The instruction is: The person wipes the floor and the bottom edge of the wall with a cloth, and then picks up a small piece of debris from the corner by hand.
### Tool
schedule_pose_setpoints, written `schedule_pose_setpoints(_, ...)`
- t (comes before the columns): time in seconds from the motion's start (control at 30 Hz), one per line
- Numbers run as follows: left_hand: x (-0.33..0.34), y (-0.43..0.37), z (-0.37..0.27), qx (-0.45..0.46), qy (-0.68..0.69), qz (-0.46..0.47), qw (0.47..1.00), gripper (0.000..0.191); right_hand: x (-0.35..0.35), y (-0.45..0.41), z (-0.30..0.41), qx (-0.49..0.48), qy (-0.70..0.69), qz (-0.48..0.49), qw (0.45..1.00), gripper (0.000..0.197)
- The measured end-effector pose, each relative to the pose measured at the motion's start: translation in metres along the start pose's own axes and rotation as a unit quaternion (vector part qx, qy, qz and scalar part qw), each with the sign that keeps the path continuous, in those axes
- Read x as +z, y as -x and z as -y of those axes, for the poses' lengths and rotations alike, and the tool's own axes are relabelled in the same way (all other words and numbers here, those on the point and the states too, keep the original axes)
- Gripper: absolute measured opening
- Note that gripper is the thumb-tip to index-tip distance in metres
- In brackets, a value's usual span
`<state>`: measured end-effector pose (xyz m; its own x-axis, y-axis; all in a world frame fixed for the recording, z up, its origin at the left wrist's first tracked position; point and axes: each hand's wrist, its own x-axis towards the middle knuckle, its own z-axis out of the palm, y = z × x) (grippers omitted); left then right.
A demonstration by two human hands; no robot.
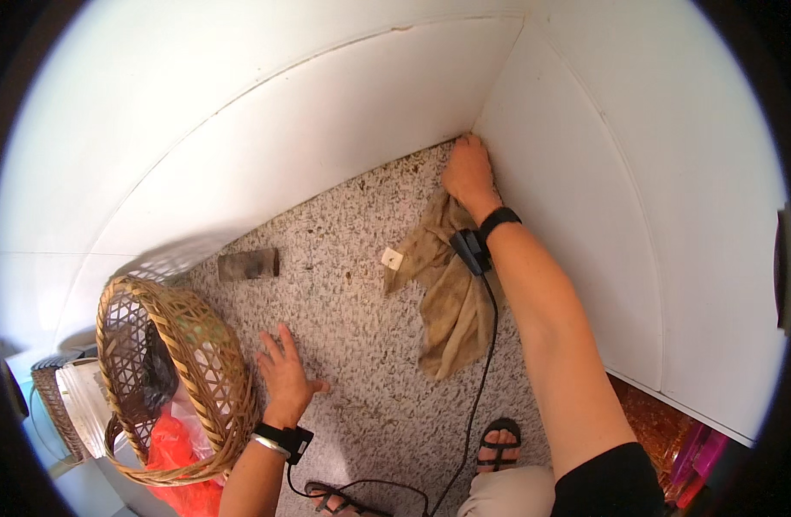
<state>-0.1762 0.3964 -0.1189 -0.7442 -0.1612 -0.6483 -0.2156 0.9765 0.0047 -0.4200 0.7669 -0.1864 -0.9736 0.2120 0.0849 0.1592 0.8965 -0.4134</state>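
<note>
My right hand [469, 171] is pressed down into the corner where two white wall panels meet the floor. It is closed over one end of a crumpled brown cloth [456, 329], whose loose part trails back towards me over the speckled floor [343, 310]. The fingertips are partly hidden in the corner. My left hand [287, 378] is held with fingers spread, nothing in it, just right of a woven bamboo basket [235, 388]. Whether it touches the floor I cannot tell. Both wrists wear black straps with small devices, joined to a black cable [479, 394].
Red [176, 452] and black plastic bags [157, 368] fill the tilted basket; a white bucket [85, 400] stands beyond it. A dark block [248, 265] lies near the back wall [343, 129]. A small whitish square [392, 259] sits by the cloth. My sandalled feet are below.
</note>
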Motion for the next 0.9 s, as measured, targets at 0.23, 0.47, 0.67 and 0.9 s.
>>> schedule_pose_setpoints(0.23,0.001,0.002,0.005,0.009,0.001,-0.008,1.0,0.144,-0.011,0.039,-0.007,0.0,0.053,0.049,0.997,0.059)
schedule_pose_setpoints(0.47,0.001,0.001,0.001,0.012,0.018,-0.013,1.0,0.143,-0.006,0.001,0.012,0.034,0.111,0.095,0.989,0.055)
schedule_pose_setpoints(0.67,-0.001,0.004,0.002,0.011,0.009,-0.018,1.0,0.142,-0.028,0.026,0.002,0.03,0.088,0.108,0.99,0.056)
schedule_pose_setpoints(0.9,-0.002,0.004,0.002,0.0,0.002,0.008,1.0,0.141,-0.001,0.008,-0.007,-0.036,0.124,0.073,0.989,0.061)
